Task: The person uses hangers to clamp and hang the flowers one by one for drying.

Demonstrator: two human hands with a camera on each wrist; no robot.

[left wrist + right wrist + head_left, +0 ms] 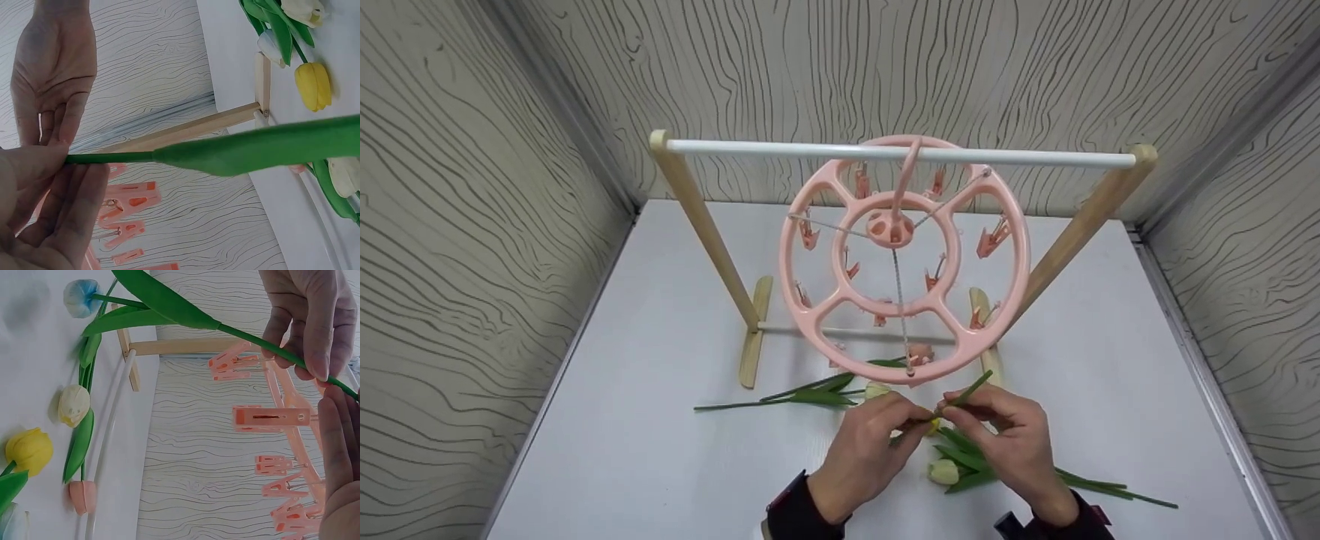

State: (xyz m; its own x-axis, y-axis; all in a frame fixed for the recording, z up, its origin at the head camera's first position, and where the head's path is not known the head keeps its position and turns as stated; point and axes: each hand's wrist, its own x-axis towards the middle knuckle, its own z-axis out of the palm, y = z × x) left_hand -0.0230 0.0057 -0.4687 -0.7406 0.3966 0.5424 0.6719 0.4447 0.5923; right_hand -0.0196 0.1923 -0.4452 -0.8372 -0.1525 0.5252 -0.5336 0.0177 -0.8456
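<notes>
Both hands hold up an artificial tulip by its green stem (976, 388), in front of a round pink clip hanger (819, 325). My left hand (870, 446) pinches the stem between thumb and fingers; my right hand (1012, 435) pinches it close by, near its bare end. A long green leaf (225, 149) spreads from the stem in the left wrist view. Its bloom appears to be the blue-and-white one (83, 298) in the right wrist view. Pink clothespins (275, 417) dangle from the hanger beside the hands.
The hanger hooks over a white rod (750, 150) on a wooden stand (701, 232). Beneath, on the white table (660, 465), lie other tulips: a yellow bloom (29, 451), a pink bloom (82, 496) and a white bloom (943, 472). Patterned panels (510, 300) enclose the table.
</notes>
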